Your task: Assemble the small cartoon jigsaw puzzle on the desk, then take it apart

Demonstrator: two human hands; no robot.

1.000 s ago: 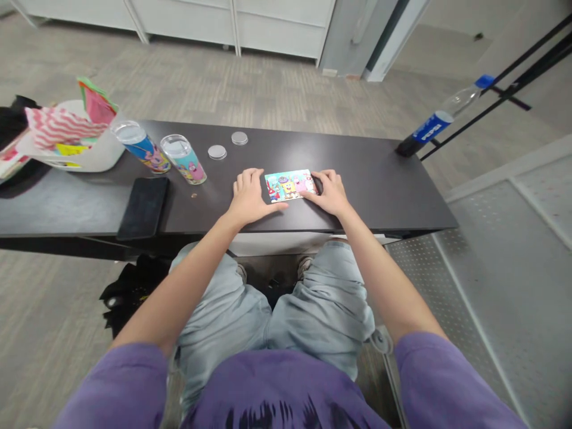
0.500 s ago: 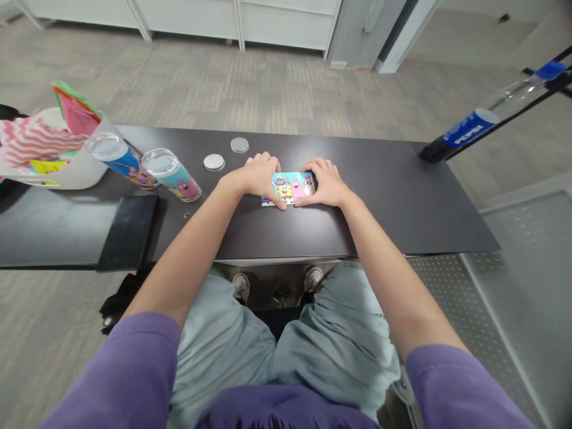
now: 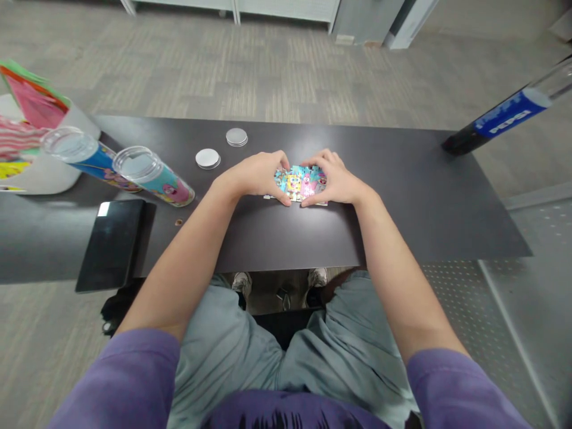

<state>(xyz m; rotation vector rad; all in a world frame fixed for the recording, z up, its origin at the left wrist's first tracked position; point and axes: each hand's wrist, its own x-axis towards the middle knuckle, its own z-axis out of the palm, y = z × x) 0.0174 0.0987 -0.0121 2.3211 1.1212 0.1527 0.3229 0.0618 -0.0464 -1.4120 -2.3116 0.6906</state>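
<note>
A small colourful cartoon puzzle [image 3: 298,182] lies at the middle of the dark table, its pieces showing irregular edges and gaps. My left hand [image 3: 263,174] grips its left side, thumb at the near edge and fingers at the far edge. From the right, my right hand [image 3: 335,179] grips the other side in the same way. Parts of the puzzle are covered by both hands.
The dark table [image 3: 402,202] bears two round white lids [image 3: 208,158] [image 3: 236,137], two cartoon-printed cups [image 3: 167,185] [image 3: 96,164], a black tablet [image 3: 111,244], a white basket [image 3: 58,173] with cloths at left and a Pepsi bottle [image 3: 500,122] at right.
The puzzle's pieces have spread, with gaps and uneven edges now visible between my hands. The camera view has shifted slightly, making the table look nearer.
</note>
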